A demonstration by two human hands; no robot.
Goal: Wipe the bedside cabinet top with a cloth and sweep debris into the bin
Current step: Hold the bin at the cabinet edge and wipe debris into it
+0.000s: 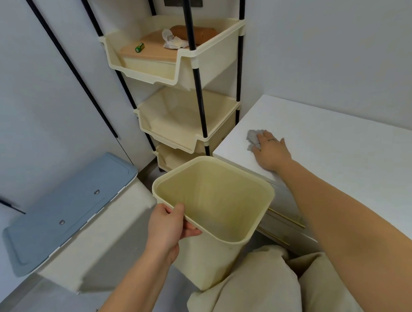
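Observation:
The white bedside cabinet top (335,146) fills the right side of the view. A small grey cloth (252,138) lies on it near the left edge, and my right hand (271,151) presses flat on it with straight fingers. My left hand (170,224) grips the near rim of a cream plastic bin (216,202), thumb inside, holding it just below the cabinet's left front corner. The inside of the bin looks bare. No debris is visible on the cabinet top.
A cream three-tier rack (181,91) on black poles stands behind the bin; its top tray holds a green battery (139,47), crumpled tissue (173,40) and a brown pouch. A box with a blue lid (69,207) sits at left. The cabinet's drawer fronts (284,220) show gold handles.

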